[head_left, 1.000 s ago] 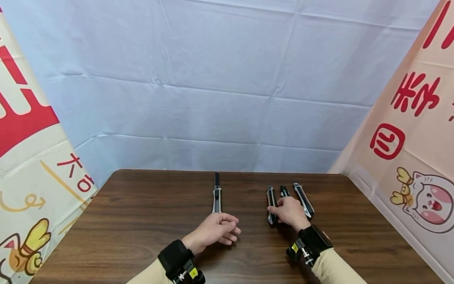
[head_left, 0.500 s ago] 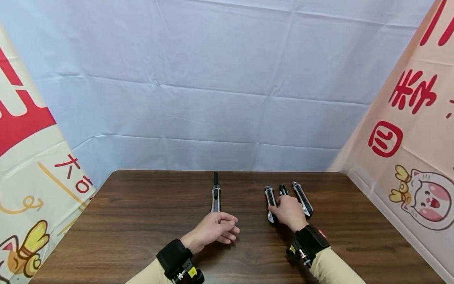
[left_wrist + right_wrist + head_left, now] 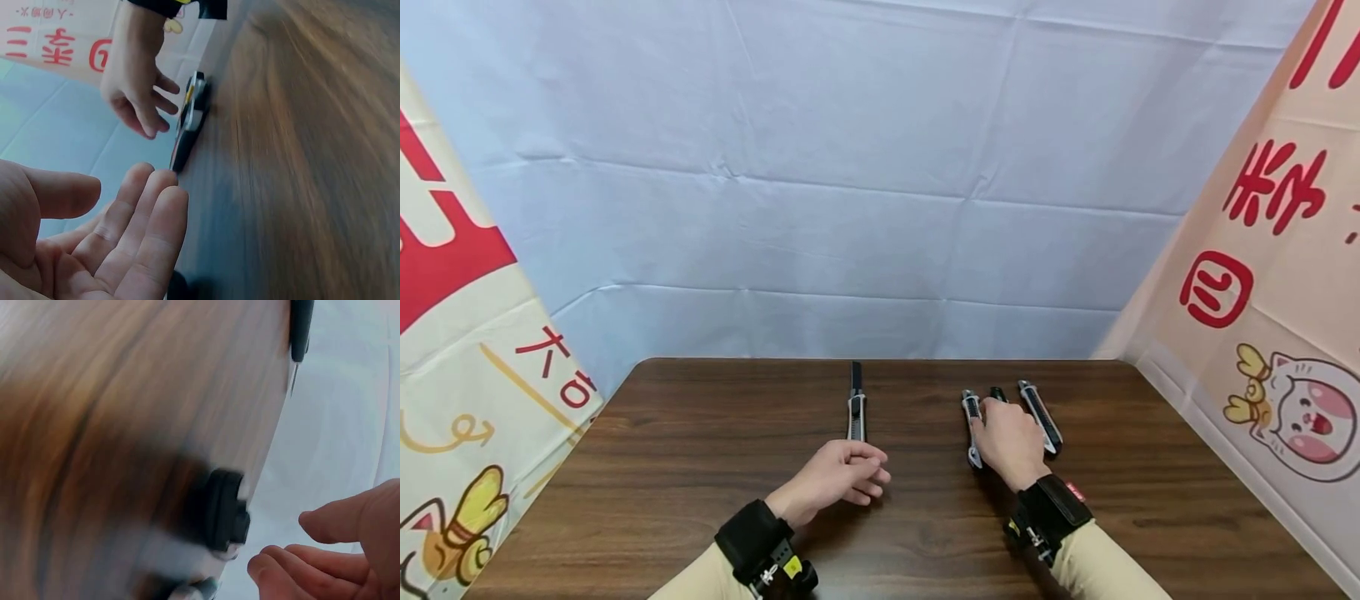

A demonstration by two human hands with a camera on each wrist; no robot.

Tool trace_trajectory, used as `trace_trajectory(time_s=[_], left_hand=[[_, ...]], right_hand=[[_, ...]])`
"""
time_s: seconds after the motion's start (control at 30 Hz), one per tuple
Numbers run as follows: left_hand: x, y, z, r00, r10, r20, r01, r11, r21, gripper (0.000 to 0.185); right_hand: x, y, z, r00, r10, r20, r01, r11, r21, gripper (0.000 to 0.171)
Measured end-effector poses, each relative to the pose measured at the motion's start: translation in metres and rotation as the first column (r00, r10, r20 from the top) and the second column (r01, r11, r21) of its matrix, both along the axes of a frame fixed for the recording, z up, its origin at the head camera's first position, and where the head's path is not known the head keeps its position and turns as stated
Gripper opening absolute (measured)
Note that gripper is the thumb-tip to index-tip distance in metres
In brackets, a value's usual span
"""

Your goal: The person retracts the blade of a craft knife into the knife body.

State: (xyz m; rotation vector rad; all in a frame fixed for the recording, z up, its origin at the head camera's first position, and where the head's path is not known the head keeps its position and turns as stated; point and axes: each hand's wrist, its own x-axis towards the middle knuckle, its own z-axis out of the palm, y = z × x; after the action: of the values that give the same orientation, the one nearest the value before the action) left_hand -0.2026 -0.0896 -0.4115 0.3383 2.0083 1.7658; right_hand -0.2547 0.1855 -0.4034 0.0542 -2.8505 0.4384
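My left hand [image 3: 838, 477] rests on the dark wooden table [image 3: 662, 467], fingers loosely curled and holding nothing; the left wrist view shows its bare palm [image 3: 119, 244]. A black-and-silver utility knife [image 3: 857, 410] lies just beyond its fingertips. My right hand [image 3: 1006, 437] lies over a row of three similar knives: the left one [image 3: 971, 408], the middle one [image 3: 997, 392] mostly hidden under the hand, and the right one [image 3: 1042, 421]. The left wrist view shows the right hand [image 3: 134, 94] with relaxed fingers above a knife [image 3: 190, 119]. Its fingers [image 3: 331, 550] grip nothing.
A pale blue cloth backdrop [image 3: 880, 208] hangs behind the table. Printed banners stand at the left [image 3: 467, 333] and the right [image 3: 1262, 292], hemming in the table's sides. The right wrist view is blurred.
My right hand has slid a little forward over the three knives. My left hand has drawn back slightly toward me. The knives lie where they were.
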Motion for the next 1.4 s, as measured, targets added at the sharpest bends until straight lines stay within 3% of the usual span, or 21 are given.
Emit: trace_trajectory(time_s=[0.27,0.47,0.6,0.73,0.83,1.4], left_hand=[[-0.004,-0.030,0.008,0.996,0.049,-0.070,-0.055,0.994,-0.093,0.039],[-0.004,-0.051,0.010,0.981,0.078,-0.179,-0.120,0.965,-0.235,0.035],[-0.003,-0.061,0.009,0.958,0.077,-0.275,-0.174,0.922,-0.347,0.030],[-0.002,-0.067,0.010,0.924,0.056,-0.377,-0.244,0.847,-0.472,0.022],[-0.001,-0.069,0.011,0.913,0.048,-0.404,-0.271,0.813,-0.515,0.019],[-0.001,-0.073,0.009,0.943,0.038,-0.331,-0.215,0.829,-0.516,0.020]], right_hand=[[0.001,-0.030,0.005,0.996,0.091,0.004,-0.091,0.996,-0.004,0.025],[0.000,-0.060,0.003,0.989,0.143,0.036,-0.144,0.989,0.019,0.032],[-0.001,-0.082,0.000,0.981,0.186,0.052,-0.188,0.982,0.032,0.037],[-0.003,-0.103,-0.002,0.974,0.207,0.091,-0.210,0.977,0.033,0.038],[-0.005,-0.117,-0.003,0.974,0.204,0.102,-0.207,0.978,0.027,0.037],[-0.016,-0.165,-0.012,0.968,0.147,0.204,-0.140,0.989,-0.048,0.065]])
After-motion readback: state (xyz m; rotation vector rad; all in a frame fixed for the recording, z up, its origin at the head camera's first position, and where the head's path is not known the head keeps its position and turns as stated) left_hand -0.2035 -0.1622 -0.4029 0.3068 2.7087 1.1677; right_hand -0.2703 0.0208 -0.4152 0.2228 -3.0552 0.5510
